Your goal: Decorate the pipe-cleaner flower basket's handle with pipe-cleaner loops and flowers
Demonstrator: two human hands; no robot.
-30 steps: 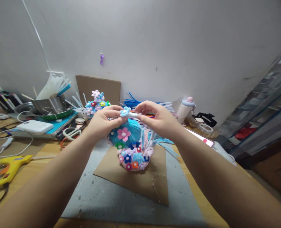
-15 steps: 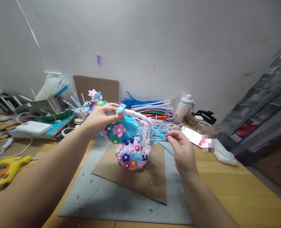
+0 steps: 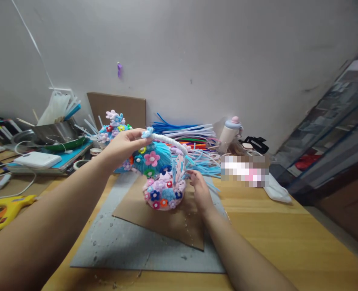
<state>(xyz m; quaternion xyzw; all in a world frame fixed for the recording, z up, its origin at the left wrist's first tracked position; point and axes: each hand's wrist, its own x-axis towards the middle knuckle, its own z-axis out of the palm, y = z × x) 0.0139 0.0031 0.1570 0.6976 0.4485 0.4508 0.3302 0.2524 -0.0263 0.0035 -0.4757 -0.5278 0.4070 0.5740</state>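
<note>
My left hand (image 3: pixel 127 142) pinches the upper end of a white wrapped arched handle (image 3: pixel 167 139), beside a light blue flower (image 3: pixel 148 132). The handle curves down to the right, where light blue pipe cleaner (image 3: pixel 188 160) is wound round it. At that spot my right hand (image 3: pixel 199 186) is closed, fingertips on the light blue strand, mostly hidden by the fingers. Below sits a pink basket-like base (image 3: pixel 164 198) covered with small coloured flowers. Behind the handle is a blue fluffy ball (image 3: pixel 161 153) with flowers, partly covered by my left hand.
Under the piece lie a cardboard sheet (image 3: pixel 161 226) and a grey mat (image 3: pixel 106 250). Behind are bundled pipe cleaners (image 3: pixel 185 130), a bottle (image 3: pixel 229 135) and another flower piece (image 3: pixel 114 127). A yellow glue gun (image 3: pixel 11 208), white power bank (image 3: pixel 38 159) and metal pot (image 3: pixel 56 132) stand left.
My right hand has moved left and inward, from pulling the light blue strand outward to close against the handle. My left hand keeps its pinch. The whole view has shifted slightly.
</note>
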